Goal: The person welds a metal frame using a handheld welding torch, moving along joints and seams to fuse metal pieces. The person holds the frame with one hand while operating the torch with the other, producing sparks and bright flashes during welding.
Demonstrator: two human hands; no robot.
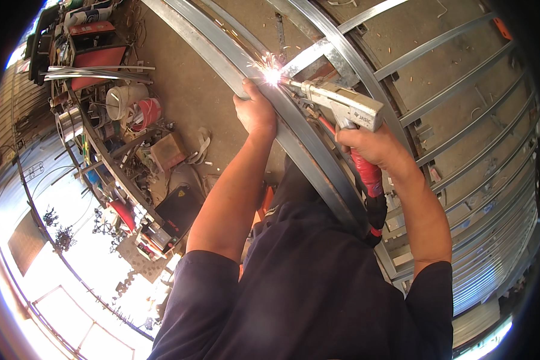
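My right hand (378, 144) is wrapped round the grip of a pale handheld welding gun (342, 102). A thick red and black cable sleeve (367, 174) hangs down from the grip. The gun's nozzle points left at a long grey steel tube (309, 141), where a white-pink glare (272, 76) throws sparks. Just left of the glare, my left hand (256, 111) grips the edge of the same tube, thumb on top. Some of its fingers are out of sight below the tube. The glare hides the spot being struck.
On the right lies a frame of parallel metal bars (450, 72) over a littered floor. At left stand a cluttered rack, a white bucket (125, 101), a red bucket (146, 113) and a cardboard box (168, 150). Thin metal strips (99, 73) stick out at upper left.
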